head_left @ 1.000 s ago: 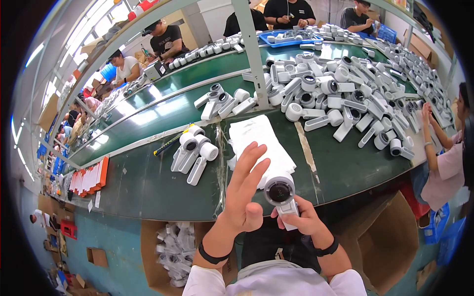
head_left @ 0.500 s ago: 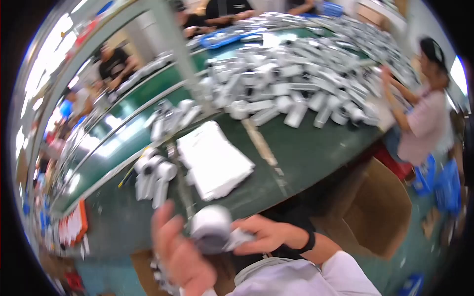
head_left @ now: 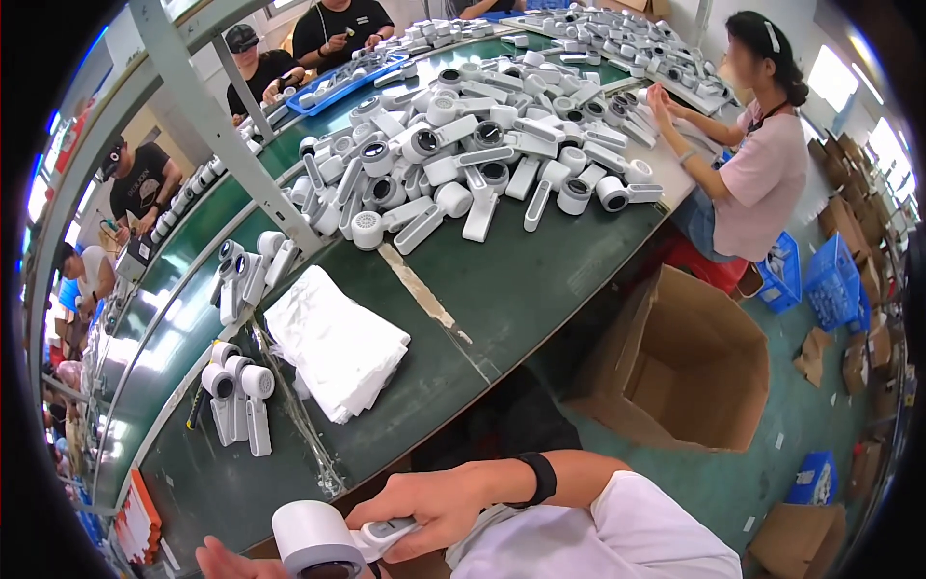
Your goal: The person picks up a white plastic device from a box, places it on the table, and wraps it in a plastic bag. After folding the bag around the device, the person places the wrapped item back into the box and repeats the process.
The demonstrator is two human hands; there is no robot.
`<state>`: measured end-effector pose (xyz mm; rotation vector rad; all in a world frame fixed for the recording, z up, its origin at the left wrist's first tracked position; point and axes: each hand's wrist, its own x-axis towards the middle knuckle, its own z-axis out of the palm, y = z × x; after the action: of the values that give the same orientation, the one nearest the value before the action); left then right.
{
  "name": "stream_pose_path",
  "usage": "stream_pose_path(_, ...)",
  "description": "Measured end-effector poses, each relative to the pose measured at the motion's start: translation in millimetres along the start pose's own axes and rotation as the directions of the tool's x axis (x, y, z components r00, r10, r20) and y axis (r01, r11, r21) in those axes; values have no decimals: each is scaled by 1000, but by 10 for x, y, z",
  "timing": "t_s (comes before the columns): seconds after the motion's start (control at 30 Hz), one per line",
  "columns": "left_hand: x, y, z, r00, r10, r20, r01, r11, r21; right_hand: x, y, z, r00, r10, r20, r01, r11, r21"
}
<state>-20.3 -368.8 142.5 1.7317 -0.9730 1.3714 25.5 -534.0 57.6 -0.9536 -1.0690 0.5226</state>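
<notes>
Near the lower edge my right hand (head_left: pixel 429 507), with a black band at the wrist, is closed around the grey-and-white handle of a white handheld device (head_left: pixel 313 536). The device's drum-shaped head points left, its dark ringed end turned downward. My left hand (head_left: pixel 236 562) is just left of that head, fingers stretched out and not wrapped round it; the lower edge cuts off much of it. Beyond my hands, a stack of white plastic bags (head_left: pixel 338 343) lies on the green table (head_left: pixel 521 299). A small group of similar devices (head_left: pixel 239 396) lies left of the stack.
A large heap of similar devices (head_left: pixel 463 145) covers the table's far side. More devices (head_left: pixel 253 275) lie by a metal post (head_left: pixel 217 125). An open cardboard box (head_left: pixel 675 367) stands right of the table. A co-worker in pink (head_left: pixel 762 164) sits at the right; others work across the table.
The view has swung, so the table and heap sit further left. Both hands and the device now appear lower in the picture. My right hand keeps its grip on the handle.
</notes>
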Motion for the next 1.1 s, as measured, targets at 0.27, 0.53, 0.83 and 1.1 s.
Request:
stream_pose_path(0.27, 65, -38, 83, 999, 53, 3, -53, 998, 28, 17, 47, 9, 1000, -16, -15, 16, 1000, 17)
stream_pose_path(0.53, -35, -39, 204, 984, -44, -173, 44, 999, -2, -12, 35, -73, 998, 56, -27, -56, 998, 6)
stream_pose_path(0.83, -169, -181, 111, 951, -290, 103, 286, 957, 51, -138, 289, -267, 959, 238, -154, -194, 947, 256)
stream_pose_path(1.1, -179, -300, 159, 918, -320, 235, 328, 945, 4, -126, 351, -262, 940, 276, -203, -217, 938, 269)
